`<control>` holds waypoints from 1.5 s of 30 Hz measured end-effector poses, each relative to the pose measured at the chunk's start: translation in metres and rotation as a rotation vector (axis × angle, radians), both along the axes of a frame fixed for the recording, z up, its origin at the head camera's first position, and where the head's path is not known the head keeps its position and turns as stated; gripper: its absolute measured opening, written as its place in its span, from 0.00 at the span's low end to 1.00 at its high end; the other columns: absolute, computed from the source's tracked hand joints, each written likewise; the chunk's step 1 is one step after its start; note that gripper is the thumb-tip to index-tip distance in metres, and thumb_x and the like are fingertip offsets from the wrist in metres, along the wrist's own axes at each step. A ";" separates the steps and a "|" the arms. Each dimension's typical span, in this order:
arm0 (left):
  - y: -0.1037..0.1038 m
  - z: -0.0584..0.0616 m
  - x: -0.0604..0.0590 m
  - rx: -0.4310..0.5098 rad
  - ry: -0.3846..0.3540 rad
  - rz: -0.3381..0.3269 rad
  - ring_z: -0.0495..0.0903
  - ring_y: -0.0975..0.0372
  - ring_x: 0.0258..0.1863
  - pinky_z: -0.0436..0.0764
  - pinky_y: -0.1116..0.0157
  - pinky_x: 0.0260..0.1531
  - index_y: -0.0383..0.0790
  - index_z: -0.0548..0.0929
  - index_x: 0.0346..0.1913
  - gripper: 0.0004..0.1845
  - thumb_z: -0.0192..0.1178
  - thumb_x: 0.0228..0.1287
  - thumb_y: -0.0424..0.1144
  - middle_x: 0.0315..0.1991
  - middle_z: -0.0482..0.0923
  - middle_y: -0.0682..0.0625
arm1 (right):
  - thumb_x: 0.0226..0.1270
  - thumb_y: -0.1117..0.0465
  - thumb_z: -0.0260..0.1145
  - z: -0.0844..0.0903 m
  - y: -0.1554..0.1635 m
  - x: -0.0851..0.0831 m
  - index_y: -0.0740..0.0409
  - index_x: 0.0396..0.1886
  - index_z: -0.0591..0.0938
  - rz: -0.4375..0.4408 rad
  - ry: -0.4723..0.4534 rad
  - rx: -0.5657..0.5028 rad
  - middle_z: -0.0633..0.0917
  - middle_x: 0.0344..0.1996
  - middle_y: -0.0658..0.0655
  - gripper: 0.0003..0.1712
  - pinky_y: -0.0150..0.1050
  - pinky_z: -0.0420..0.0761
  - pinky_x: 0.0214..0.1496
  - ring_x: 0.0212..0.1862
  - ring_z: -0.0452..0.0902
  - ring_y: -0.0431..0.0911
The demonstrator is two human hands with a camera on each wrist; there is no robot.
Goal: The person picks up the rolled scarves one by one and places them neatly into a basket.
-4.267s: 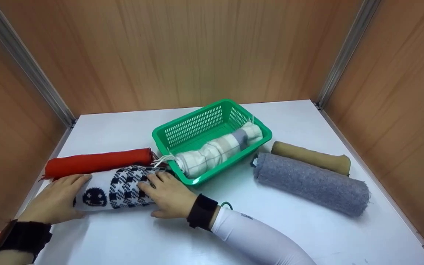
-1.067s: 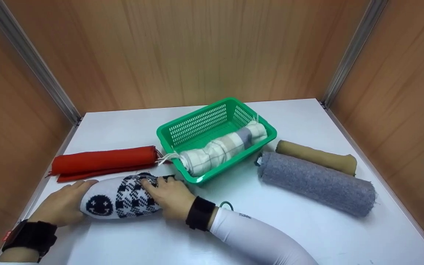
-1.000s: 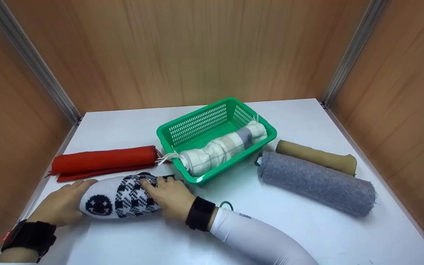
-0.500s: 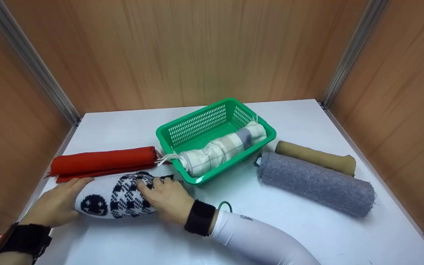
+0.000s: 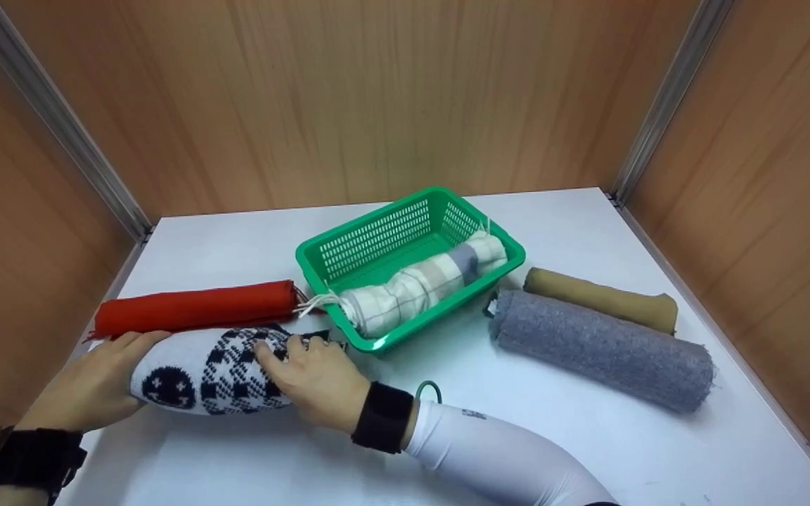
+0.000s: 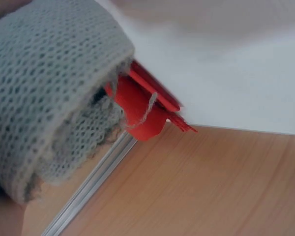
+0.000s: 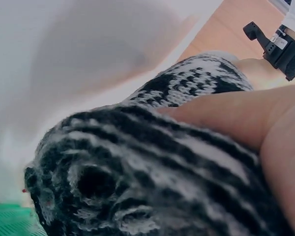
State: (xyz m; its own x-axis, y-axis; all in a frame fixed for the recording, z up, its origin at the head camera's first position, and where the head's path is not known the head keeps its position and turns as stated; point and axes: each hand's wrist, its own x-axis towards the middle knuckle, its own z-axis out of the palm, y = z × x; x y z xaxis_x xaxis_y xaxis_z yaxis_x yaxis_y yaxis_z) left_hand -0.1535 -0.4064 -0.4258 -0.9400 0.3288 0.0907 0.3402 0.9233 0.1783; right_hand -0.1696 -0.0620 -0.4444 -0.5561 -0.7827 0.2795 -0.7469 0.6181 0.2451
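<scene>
A white table (image 5: 588,450) carries everything, walled by wood-grain panels on three sides. On its left part a rolled red cloth (image 5: 194,309) lies just behind a black-and-white knitted roll (image 5: 208,369), which rests on the tabletop between two hands. A green perforated basket (image 5: 377,242) stands near the middle, and to its right a grey woolly roll (image 5: 598,350) lies on the surface just in front of a tan roll (image 5: 598,299).

The head camera looked forward and down across the white table (image 5: 588,436) toward the wood-panelled back wall. Both wrist cameras sat very close to the patterned knit roll (image 5: 211,369) (image 6: 44,98) (image 7: 152,172), viewing its opposite ends; all three views shared that roll.
</scene>
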 end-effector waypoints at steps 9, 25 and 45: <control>-0.001 0.012 0.002 -0.018 -0.043 0.073 0.78 0.33 0.64 0.76 0.21 0.57 0.44 0.75 0.74 0.42 0.81 0.59 0.46 0.64 0.82 0.32 | 0.68 0.45 0.76 0.012 0.001 0.006 0.49 0.83 0.68 0.006 0.022 0.007 0.89 0.58 0.61 0.47 0.39 0.90 0.36 0.45 0.89 0.51; -0.003 0.028 0.007 -0.020 0.117 0.031 0.82 0.30 0.59 0.78 0.24 0.53 0.43 0.76 0.72 0.41 0.82 0.55 0.43 0.60 0.83 0.30 | 0.73 0.48 0.72 0.032 0.005 0.007 0.48 0.82 0.70 0.033 0.081 -0.020 0.89 0.58 0.62 0.41 0.42 0.92 0.41 0.45 0.91 0.51; 0.003 0.045 0.007 0.002 0.279 -0.008 0.84 0.36 0.52 0.81 0.29 0.46 0.44 0.78 0.70 0.42 0.84 0.48 0.39 0.56 0.85 0.36 | 0.75 0.48 0.70 0.058 0.014 0.005 0.48 0.78 0.74 0.043 0.131 -0.074 0.90 0.57 0.63 0.35 0.43 0.92 0.37 0.41 0.91 0.53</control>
State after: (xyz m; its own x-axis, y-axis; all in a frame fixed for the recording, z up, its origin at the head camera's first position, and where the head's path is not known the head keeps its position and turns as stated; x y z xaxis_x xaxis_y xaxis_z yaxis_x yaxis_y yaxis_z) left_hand -0.1464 -0.4030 -0.3809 -0.8762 0.3355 0.3461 0.3834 0.9202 0.0786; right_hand -0.1647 -0.0484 -0.3868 -0.4779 -0.7795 0.4049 -0.7375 0.6065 0.2971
